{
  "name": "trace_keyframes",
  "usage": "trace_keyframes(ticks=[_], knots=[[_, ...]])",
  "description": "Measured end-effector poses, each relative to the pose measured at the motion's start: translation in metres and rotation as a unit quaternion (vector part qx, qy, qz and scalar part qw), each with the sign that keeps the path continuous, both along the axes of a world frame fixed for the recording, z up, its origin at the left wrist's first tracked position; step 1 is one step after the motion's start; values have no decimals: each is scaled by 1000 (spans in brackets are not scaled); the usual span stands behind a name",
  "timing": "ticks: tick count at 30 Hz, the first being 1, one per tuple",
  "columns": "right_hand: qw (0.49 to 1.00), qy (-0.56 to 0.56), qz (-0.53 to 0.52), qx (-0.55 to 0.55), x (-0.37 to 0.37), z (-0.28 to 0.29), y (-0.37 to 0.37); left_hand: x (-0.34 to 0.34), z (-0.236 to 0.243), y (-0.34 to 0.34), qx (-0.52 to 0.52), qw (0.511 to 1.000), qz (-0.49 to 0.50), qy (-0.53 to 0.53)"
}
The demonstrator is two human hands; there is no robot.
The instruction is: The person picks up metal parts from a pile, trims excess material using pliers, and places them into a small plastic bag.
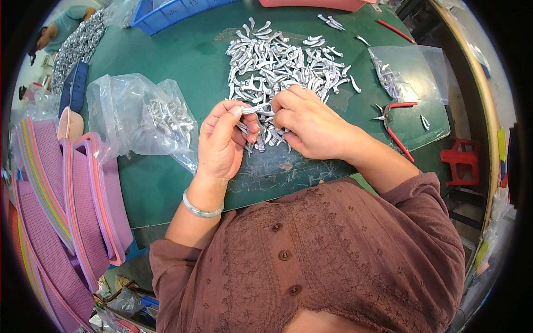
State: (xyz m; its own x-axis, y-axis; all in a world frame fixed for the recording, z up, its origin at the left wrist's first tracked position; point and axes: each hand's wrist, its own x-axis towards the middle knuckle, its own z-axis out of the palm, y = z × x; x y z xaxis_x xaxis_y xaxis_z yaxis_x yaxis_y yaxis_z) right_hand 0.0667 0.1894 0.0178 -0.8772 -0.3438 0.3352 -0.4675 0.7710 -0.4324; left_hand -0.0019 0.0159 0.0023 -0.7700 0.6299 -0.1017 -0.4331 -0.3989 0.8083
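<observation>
My left hand point(221, 139) pinches a curved silver metal piece point(254, 109) between thumb and fingers, over the near edge of a pile. Close against that piece's right end is my right hand point(313, 125), its fingers curled in; what they grip, if anything, is hidden. Beyond and under both hands spreads a heap of similar small curved silver pieces point(272, 61) on the green tabletop point(183, 55). A few lie apart from the heap, such as a loose piece point(355, 84) to its right.
At left stands a clear bag point(139, 114) of metal parts beside stacked purple baskets point(83, 205). Red-handled pliers point(395, 125) and another bag point(413, 69) lie right. A blue crate point(172, 18) and pink tray point(316, 4) sit at the back. A person point(66, 28) is far left.
</observation>
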Motion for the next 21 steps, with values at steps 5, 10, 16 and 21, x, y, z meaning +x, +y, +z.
trace_keyframes(ticks=[5, 10, 16, 21], knots=[[1000, -9, 1, 10, 0, 2, 0, -1, -1, 0, 7, 1000, -10, -5], [999, -17, 24, 23, 0, -1, 0, -3, 0, 2, 75, 994, 23, -82], [1000, 2, 8, 28, 0, 3, 3, -14, -10, -7, 135, 978, -3, -157], [998, -14, 39, 39, -1, 5, 5, -12, -6, -6, 82, 982, 4, -172]])
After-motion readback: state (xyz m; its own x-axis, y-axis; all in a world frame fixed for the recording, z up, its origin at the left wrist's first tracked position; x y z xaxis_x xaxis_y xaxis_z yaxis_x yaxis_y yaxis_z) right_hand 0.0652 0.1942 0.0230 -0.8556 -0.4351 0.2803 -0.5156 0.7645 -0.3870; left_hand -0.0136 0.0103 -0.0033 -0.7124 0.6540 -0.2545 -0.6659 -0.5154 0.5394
